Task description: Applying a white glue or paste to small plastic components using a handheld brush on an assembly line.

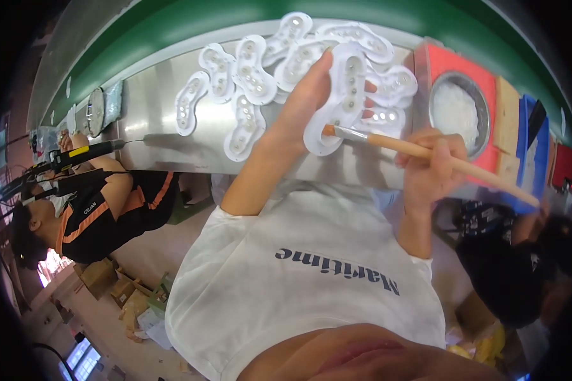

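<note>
My left hand (302,105) holds up a white sole-shaped piece (344,89) with small round studs, thumb along its left edge. My right hand (429,166) grips a wooden-handled brush (419,151). The brush's pale bristle tip (332,131) touches the lower end of the held piece. Both hands are above a steel worktable (152,108).
Several more white studded pieces (248,76) lie scattered on the steel table behind my hands. A metal bowl of white paste (456,111) sits on a red box (454,63) at the right. A green belt (190,25) runs along the far side. A person in black and orange (102,216) sits left, another person (521,260) right.
</note>
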Demonstrator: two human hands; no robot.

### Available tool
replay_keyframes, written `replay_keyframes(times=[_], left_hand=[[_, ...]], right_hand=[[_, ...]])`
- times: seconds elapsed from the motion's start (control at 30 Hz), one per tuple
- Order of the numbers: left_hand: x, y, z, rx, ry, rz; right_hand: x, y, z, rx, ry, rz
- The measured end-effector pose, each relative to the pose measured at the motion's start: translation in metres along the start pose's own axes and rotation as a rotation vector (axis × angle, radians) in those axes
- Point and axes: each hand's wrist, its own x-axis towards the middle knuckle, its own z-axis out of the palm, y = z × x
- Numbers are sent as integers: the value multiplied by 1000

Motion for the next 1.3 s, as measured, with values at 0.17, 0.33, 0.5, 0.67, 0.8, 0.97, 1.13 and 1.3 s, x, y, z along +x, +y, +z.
replay_keyframes(times=[0.17,0.33,0.5,0.67,0.8,0.97,1.13,1.3], left_hand=[[2,73,-63,-107,6,36],[39,202,-153,272,301,154],[46,328,-331,976,1056,176],[114,305,-273,2292,948,469],[167,285,-261,2220,12,407],[212,284,-234,2556,275,-93],[206,293,-190,2142,289,11],[159,229,-99,970,345,34]], right_hand=[[20,-11,0,137,204,186],[29,-14,-26,53,349,160],[28,-10,-44,-63,426,198],[23,-30,-70,-168,670,178],[27,-31,-80,-190,815,126],[19,-65,-133,-367,721,-97],[6,-72,-152,-566,845,-123],[17,-48,-147,-655,661,-51]])
